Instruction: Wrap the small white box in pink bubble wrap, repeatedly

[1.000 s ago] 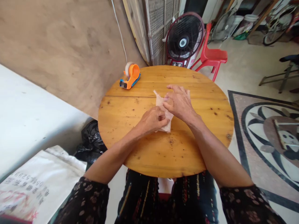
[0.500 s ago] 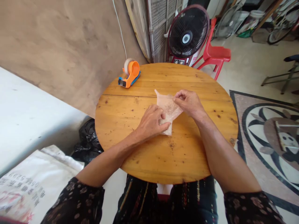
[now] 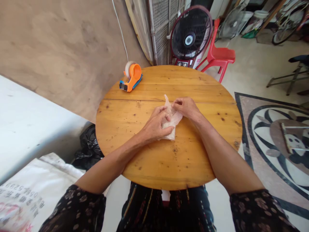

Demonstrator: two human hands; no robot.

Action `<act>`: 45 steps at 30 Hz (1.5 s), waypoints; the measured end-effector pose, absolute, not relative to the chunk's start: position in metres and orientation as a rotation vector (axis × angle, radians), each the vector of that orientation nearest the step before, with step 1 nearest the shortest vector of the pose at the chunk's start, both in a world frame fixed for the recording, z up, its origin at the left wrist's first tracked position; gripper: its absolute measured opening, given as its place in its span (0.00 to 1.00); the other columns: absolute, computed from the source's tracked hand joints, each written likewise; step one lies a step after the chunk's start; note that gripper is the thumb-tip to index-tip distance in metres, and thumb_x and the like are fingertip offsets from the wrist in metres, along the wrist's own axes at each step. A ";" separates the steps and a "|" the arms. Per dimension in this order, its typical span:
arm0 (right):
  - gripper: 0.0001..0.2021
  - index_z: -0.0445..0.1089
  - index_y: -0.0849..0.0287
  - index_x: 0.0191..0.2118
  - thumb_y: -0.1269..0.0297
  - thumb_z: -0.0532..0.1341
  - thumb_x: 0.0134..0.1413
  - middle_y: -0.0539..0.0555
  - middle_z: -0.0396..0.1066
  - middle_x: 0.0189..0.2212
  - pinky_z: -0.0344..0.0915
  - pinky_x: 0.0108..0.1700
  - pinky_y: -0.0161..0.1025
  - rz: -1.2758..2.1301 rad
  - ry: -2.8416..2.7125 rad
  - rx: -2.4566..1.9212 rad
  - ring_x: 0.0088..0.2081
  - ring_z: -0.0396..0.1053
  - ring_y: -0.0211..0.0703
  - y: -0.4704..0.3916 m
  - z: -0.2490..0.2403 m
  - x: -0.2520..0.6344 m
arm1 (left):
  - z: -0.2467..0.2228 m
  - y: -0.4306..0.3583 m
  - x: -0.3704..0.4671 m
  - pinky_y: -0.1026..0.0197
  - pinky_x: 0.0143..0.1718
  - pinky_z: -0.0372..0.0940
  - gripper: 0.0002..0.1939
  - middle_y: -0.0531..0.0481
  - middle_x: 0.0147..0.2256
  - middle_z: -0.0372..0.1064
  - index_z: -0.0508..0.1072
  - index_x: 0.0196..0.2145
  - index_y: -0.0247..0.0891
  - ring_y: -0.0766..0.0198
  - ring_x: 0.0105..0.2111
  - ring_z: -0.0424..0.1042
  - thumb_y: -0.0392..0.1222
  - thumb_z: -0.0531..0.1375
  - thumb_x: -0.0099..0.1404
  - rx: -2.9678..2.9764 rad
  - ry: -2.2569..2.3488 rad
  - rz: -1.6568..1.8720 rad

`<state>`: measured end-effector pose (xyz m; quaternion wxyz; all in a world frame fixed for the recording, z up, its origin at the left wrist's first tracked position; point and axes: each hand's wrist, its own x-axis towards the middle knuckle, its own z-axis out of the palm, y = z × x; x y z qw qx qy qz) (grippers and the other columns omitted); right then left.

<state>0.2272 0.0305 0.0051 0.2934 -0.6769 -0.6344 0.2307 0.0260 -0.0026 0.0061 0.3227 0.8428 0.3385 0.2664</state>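
A crumpled, pinkish-white translucent sheet lies on the round wooden table, with a narrow corner sticking up at its far end. My left hand rests over its left side, fingers bent and thumb spread apart, pressing on it. My right hand pinches the upper right part of the sheet between thumb and fingers. Part of the sheet is hidden under both hands.
An orange and blue tape dispenser with a roll of tape stands at the table's far left edge. Beyond the table are a black fan and a red chair. A black plastic bag lies at the left.
My right hand has drawn the sheet's right side inward to the left, so less of the sheet shows. My left hand stays on it. The view has shifted slightly.
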 end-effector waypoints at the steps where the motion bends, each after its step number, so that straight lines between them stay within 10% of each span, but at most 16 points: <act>1: 0.07 0.74 0.59 0.26 0.65 0.59 0.48 0.51 0.72 0.23 0.57 0.28 0.35 0.603 -1.684 -1.805 0.26 0.64 0.39 0.031 0.005 0.227 | 0.006 -0.002 0.026 0.49 0.62 0.58 0.11 0.40 0.60 0.55 0.67 0.37 0.40 0.51 0.64 0.56 0.38 0.63 0.56 2.216 0.883 0.690; 23: 0.04 0.68 0.59 0.24 0.65 0.59 0.43 0.47 0.66 0.20 0.56 0.25 0.34 0.816 -1.398 -1.614 0.23 0.59 0.35 0.037 -0.005 0.230 | -0.003 0.014 0.026 0.46 0.63 0.56 0.06 0.41 0.58 0.68 0.66 0.33 0.39 0.50 0.63 0.60 0.44 0.56 0.61 2.325 0.671 0.487; 36: 0.11 0.75 0.56 0.35 0.56 0.66 0.48 0.53 0.75 0.30 0.65 0.35 0.43 0.586 -1.541 -1.657 0.29 0.69 0.43 0.009 0.035 0.267 | -0.002 0.017 0.027 0.50 0.52 0.63 0.09 0.43 0.41 0.69 0.65 0.32 0.38 0.53 0.46 0.68 0.46 0.52 0.62 2.445 0.585 0.544; 45: 0.18 0.74 0.55 0.46 0.66 0.63 0.46 0.54 0.76 0.39 0.69 0.35 0.45 0.773 -1.617 -1.569 0.29 0.71 0.44 0.006 0.034 0.261 | -0.004 0.017 0.027 0.49 0.59 0.58 0.11 0.42 0.47 0.70 0.68 0.39 0.38 0.51 0.53 0.66 0.46 0.53 0.64 2.418 0.593 0.516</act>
